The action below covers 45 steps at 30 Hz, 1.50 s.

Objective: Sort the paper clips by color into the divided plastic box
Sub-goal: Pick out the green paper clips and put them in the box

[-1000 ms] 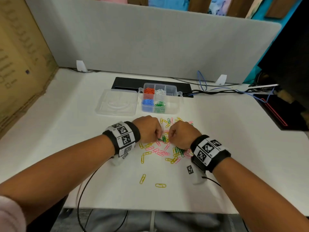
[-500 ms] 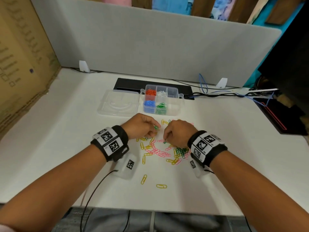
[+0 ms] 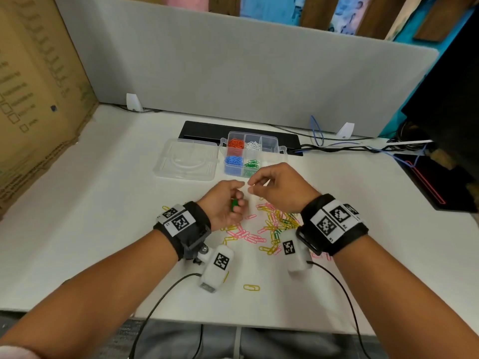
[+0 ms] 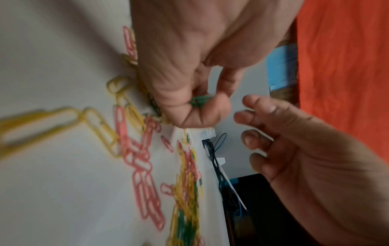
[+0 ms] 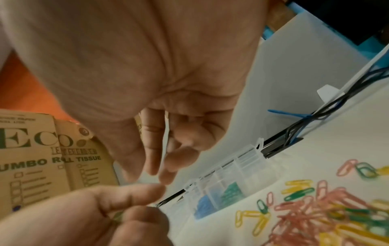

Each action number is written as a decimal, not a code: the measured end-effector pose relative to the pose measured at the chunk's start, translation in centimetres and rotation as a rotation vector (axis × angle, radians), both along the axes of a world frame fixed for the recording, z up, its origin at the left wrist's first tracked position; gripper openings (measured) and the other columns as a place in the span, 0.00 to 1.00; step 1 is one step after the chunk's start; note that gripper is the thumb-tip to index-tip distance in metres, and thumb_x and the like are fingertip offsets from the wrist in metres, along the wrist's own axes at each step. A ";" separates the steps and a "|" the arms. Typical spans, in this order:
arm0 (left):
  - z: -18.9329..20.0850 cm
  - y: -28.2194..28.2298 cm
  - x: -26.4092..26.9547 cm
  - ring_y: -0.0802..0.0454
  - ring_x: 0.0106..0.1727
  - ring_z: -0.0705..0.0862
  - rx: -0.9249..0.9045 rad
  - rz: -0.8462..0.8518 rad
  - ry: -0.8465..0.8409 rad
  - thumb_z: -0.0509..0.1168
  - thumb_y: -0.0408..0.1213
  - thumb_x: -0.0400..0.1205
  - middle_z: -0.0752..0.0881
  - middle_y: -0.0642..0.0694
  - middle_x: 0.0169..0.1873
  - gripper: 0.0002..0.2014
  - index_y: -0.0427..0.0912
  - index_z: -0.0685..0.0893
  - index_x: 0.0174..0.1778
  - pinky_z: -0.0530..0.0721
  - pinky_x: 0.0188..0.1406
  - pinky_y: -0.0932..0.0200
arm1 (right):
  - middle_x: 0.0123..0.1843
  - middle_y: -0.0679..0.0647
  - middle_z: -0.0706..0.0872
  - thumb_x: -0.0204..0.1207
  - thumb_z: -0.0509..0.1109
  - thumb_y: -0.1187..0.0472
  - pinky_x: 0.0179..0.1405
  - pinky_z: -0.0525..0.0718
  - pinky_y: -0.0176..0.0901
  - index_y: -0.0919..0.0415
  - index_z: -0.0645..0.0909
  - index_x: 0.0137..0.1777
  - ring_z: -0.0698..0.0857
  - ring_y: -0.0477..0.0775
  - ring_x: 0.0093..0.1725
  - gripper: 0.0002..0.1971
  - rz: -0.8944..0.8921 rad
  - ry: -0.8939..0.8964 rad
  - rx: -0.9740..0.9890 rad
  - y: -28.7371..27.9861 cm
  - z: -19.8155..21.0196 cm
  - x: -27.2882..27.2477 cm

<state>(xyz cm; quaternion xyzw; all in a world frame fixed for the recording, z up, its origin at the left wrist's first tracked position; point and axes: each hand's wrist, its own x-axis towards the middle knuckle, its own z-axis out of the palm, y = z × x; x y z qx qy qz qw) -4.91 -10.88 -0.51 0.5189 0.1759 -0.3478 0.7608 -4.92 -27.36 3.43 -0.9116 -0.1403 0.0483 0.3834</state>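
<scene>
The box [image 3: 269, 147], above the middle of the head picture, already has orange, white, blue and green clips in four parts. Many pink, yellow and green clips [image 3: 269, 226] still lie below it. The left hand [image 3: 225, 203] pinches green clips [image 3: 234, 204]. The right hand [image 3: 280, 189] holds nothing, fingers loose.

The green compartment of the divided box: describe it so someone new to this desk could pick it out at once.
Start at the grey partition across the back of the white table; just in front of it stands the clear divided plastic box, its lid lying open to its left. The green compartment is the front-row middle cell, right of the blue clips and directly in front of the white ones.
</scene>
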 end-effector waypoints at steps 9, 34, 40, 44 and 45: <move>1.4 2.7 1.8 0.51 0.47 0.88 1.039 -0.553 -0.607 0.77 0.46 0.75 0.91 0.47 0.44 0.13 0.40 0.92 0.47 0.89 0.53 0.54 | 0.35 0.45 0.88 0.77 0.73 0.64 0.43 0.86 0.40 0.58 0.91 0.42 0.84 0.42 0.33 0.06 -0.118 0.085 -0.122 -2.9 -1.6 -0.7; 0.0 -2.8 -2.7 0.56 0.18 0.68 -0.028 0.018 -0.099 0.53 0.29 0.72 0.75 0.46 0.24 0.10 0.47 0.64 0.27 0.61 0.10 0.70 | 0.30 0.57 0.87 0.74 0.76 0.66 0.31 0.81 0.41 0.70 0.88 0.37 0.80 0.48 0.27 0.06 -0.242 0.285 -0.130 -6.2 -2.4 -5.0; -1.0 -5.3 -3.5 0.54 0.19 0.73 -0.002 -0.002 -0.079 0.55 0.34 0.74 0.78 0.45 0.23 0.10 0.41 0.72 0.26 0.69 0.13 0.69 | 0.37 0.61 0.87 0.76 0.77 0.64 0.19 0.72 0.33 0.67 0.89 0.42 0.78 0.52 0.30 0.06 -0.240 0.417 0.262 -6.9 0.7 -5.7; -1.0 -6.9 -4.0 0.50 0.23 0.81 -0.104 -0.041 -0.015 0.55 0.34 0.76 0.82 0.39 0.31 0.10 0.35 0.80 0.36 0.78 0.16 0.67 | 0.26 0.50 0.83 0.75 0.78 0.62 0.20 0.71 0.32 0.62 0.89 0.38 0.76 0.46 0.25 0.06 -0.164 0.361 0.219 -5.7 1.7 -5.8; -1.0 -7.2 -4.0 0.49 0.25 0.82 -0.131 -0.049 -0.001 0.56 0.35 0.76 0.83 0.39 0.32 0.10 0.34 0.81 0.39 0.79 0.16 0.66 | 0.24 0.46 0.83 0.75 0.78 0.62 0.21 0.71 0.30 0.63 0.90 0.40 0.77 0.42 0.24 0.05 -0.166 0.322 0.187 -5.5 1.7 -5.7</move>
